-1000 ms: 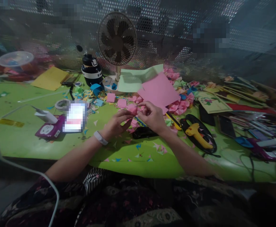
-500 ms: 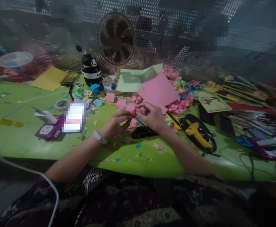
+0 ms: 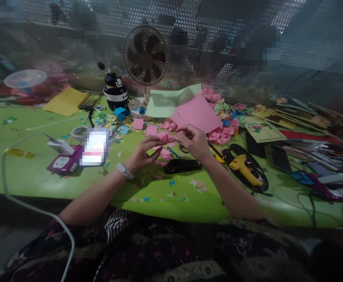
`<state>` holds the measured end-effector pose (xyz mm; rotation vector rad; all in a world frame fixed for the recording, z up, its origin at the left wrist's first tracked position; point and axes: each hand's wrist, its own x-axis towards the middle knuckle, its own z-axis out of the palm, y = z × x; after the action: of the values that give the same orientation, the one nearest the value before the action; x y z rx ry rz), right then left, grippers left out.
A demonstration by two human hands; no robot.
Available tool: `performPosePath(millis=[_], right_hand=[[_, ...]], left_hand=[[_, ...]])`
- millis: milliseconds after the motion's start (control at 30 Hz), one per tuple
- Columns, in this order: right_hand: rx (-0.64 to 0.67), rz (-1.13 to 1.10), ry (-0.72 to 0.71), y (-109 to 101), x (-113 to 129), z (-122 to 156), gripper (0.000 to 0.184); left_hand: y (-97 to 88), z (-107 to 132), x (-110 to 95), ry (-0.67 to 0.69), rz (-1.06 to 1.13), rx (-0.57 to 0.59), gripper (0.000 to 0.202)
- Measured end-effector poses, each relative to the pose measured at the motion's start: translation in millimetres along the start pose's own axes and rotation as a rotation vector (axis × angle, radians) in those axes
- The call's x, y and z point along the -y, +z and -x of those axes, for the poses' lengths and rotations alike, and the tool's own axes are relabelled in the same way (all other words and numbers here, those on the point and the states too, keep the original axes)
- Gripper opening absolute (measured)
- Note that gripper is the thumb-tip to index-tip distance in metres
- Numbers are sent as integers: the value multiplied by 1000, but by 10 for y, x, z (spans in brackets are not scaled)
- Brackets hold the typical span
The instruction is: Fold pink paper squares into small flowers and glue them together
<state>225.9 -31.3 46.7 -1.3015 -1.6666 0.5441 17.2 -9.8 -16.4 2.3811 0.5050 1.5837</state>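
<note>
A piece of pink folded paper (image 3: 166,137) is held above the tabletop (image 3: 27,172) in the grip of the left hand (image 3: 140,156), at its fingertips. The right hand (image 3: 193,143) is placed at three o'clock from the paper, its fingertips brought together just beside it; whether anything is gripped there cannot be told. With the folded paper taken as the clock's centre, a black tool (image 3: 183,166) is seen lying at five o'clock, near both hands. Small pink squares (image 3: 151,130) are laid out toward ten. A large pink sheet (image 3: 199,115) is spread at two, partly over a pale green sheet (image 3: 161,105) at twelve. Farther out, a yellow glue gun (image 3: 244,170) is rested between three and four, a lit phone (image 3: 94,148) is propped at nine, and a fan (image 3: 146,56) is stood at eleven.
</note>
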Motion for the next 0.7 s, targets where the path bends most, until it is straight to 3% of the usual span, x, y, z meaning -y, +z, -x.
performPosePath(millis=[267,433,700], right_hand=[[48,41,-18,81,-76,9,19],[90,19,-52,127,-108,45,20],[153,55,-218,211,-88,116,20]], left_hand=[[28,21,-36,-196,173,-43,14],[52,70,17,-296,158,-104,18],[35,72,47,-304,84,-115,29]])
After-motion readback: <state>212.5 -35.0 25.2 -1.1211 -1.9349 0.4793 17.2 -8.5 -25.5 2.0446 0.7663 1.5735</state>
